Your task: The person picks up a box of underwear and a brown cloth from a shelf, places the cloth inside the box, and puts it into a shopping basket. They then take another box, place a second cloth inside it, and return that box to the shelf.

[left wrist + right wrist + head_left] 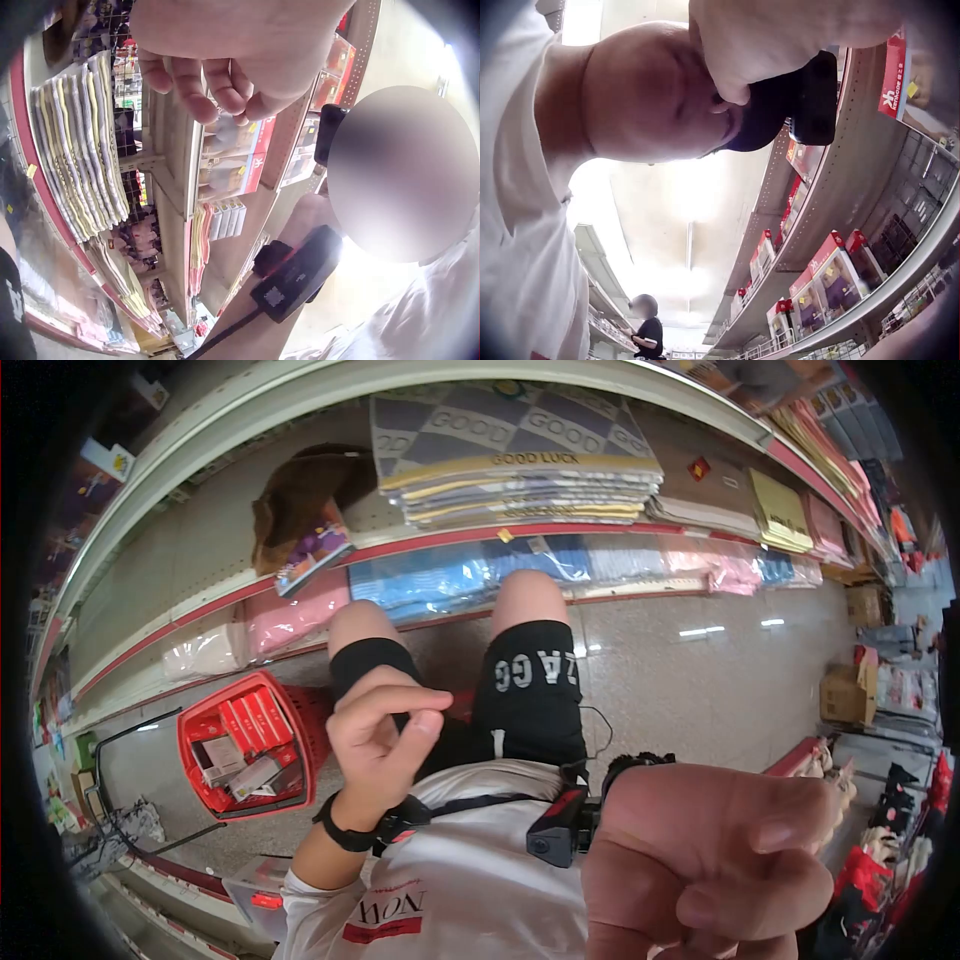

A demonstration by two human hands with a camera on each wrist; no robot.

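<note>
My left hand (385,730) is raised in front of my lap, its thumb and index finger stretched toward each other with a gap between the tips. Nothing is in it; the left wrist view shows its fingers (191,94) loosely bent. My right hand (710,850) is lifted close to the head camera, its fingers loosely bent with no object in them. In the right wrist view it overlaps the face and the black cap (761,112). A red shopping basket (310,760) stands on the floor beside my left arm, holding several red boxes (255,720) and some pale boxes (218,760).
Ahead, a shelf holds a stack of folded GOOD LUCK towels (520,460), a brown item (300,500) and a purple packet (315,550). Below lie bagged blue textiles (420,580). Cardboard boxes (848,693) stand at right. Another person (646,330) is farther down the aisle.
</note>
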